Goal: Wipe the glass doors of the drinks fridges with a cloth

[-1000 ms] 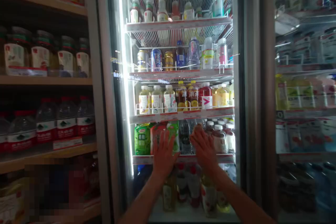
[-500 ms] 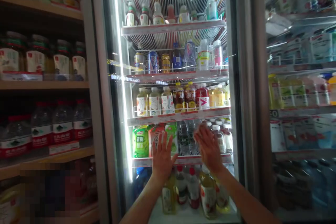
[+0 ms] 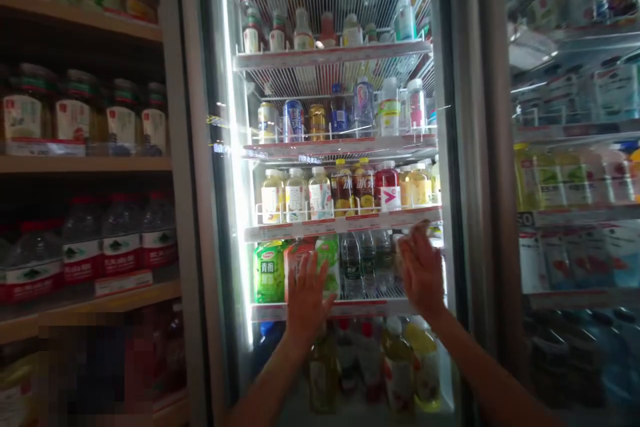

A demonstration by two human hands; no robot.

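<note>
My left hand (image 3: 307, 297) is raised with its fingers spread, holding nothing. It is in front of the red drink carton (image 3: 295, 257) and partly covers the green bottle (image 3: 327, 255) beside it. Farther right, my right hand (image 3: 421, 273) is up with its fingers stretched, slightly blurred and with nothing in it. It hides most of the small white-capped bottles at that end of the shelf. Clear dark-labelled bottles (image 3: 353, 267) stand between the two hands. Whether either hand touches the glass of the lit drinks fridge (image 3: 453, 147) I cannot tell.
Shelves above hold bottled teas (image 3: 296, 197) and cans (image 3: 293, 120). Large juice bottles (image 3: 399, 373) stand at the fridge bottom. To the left, a wooden shelf (image 3: 100, 163) carries jars and red-capped water bottles (image 3: 120, 233). Another fridge full of drinks (image 3: 570, 177) is on the right.
My right hand has moved right, away from my left hand, uncovering more clear bottles. My left hand stays nearly in place, and the view has shifted slightly.
</note>
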